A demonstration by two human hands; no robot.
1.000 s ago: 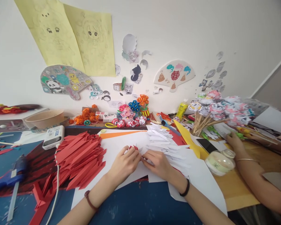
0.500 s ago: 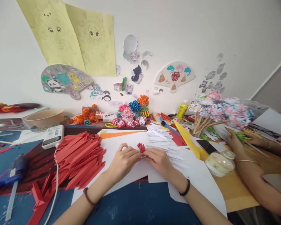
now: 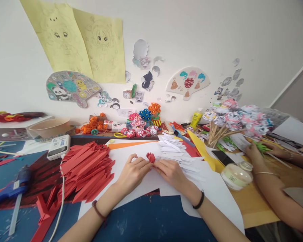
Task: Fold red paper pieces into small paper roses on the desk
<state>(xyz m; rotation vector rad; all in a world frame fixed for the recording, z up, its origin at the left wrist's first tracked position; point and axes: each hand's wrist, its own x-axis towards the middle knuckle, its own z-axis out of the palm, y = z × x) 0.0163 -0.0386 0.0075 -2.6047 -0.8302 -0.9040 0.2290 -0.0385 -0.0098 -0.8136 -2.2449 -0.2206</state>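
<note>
A small red folded-paper flower (image 3: 150, 157) stands up between the fingertips of both hands, over white paper sheets (image 3: 143, 183). My left hand (image 3: 134, 169) pinches its base from the left, and my right hand (image 3: 171, 172) pinches it from the right. The lower end of the flower is hidden behind the fingers. Left of my hands lies a big heap of folded red paper strips (image 3: 88, 168). Folded white paper strips (image 3: 172, 146) spread out just beyond and to the right of my right hand.
A blue glue gun (image 3: 15, 186) and a white power bank (image 3: 58, 147) with a cable are at the left. A jar (image 3: 237, 175), a phone (image 3: 222, 157) and a bunch of paper flowers (image 3: 236, 117) stand right. A co-worker's hands (image 3: 255, 156) hold green paper there.
The red paper flower has turned slightly and tips a little to the left between my fingertips. Both hands stay in nearly the same place. The camera view has shifted slightly.
</note>
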